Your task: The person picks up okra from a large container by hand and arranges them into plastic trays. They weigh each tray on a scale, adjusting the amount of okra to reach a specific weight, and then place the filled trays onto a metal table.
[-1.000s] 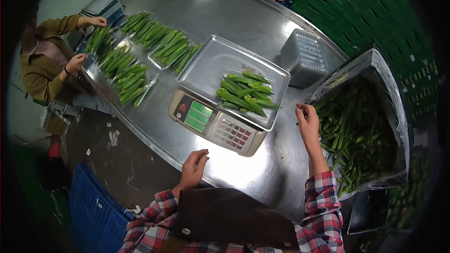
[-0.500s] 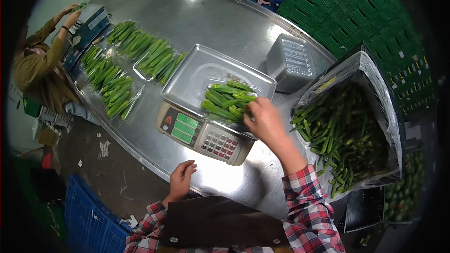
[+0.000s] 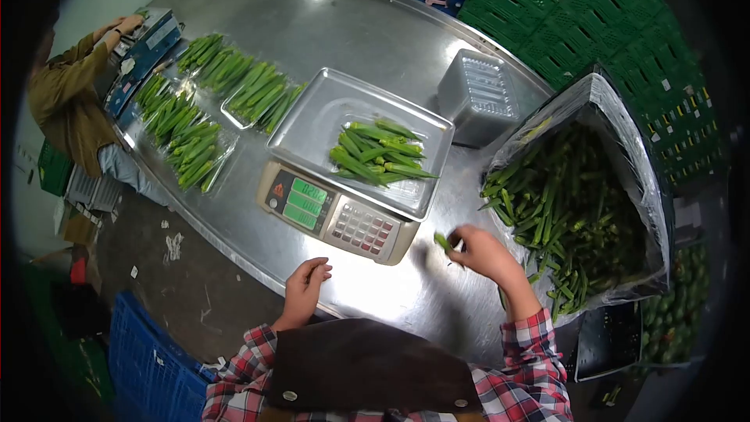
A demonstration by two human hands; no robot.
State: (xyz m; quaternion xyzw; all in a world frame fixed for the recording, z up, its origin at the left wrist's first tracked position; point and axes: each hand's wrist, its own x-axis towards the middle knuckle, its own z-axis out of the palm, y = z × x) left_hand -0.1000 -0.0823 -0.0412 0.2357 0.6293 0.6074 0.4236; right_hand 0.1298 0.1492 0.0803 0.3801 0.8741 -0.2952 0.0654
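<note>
My right hand [image 3: 486, 255] is closed on a single okra pod [image 3: 443, 242], held over the steel table to the right of the scale. At the table's near edge, my left hand [image 3: 303, 295] has its fingers curled together with nothing visible in them. Between and beyond my hands stands a digital scale [image 3: 269, 187] with a lit green display [image 3: 305, 203] and a keypad. On its metal pan [image 3: 312, 121] lies a pile of okra [image 3: 379, 152] in a clear plastic tray that is mostly covered by the pods.
A plastic-lined box of loose okra [image 3: 578, 211] stands to the right. Stacked clear trays [image 3: 480, 98] sit behind the scale. Filled okra trays [image 3: 187, 141] lie at left, near a co-worker [image 3: 74, 101] at a blue machine [image 3: 152, 51]. Green crates [image 3: 578, 31] rise behind.
My right hand has drawn back from the okra on the pan toward the lower right and now has one pod in it. My left hand has barely moved. The co-worker's hands have lowered.
</note>
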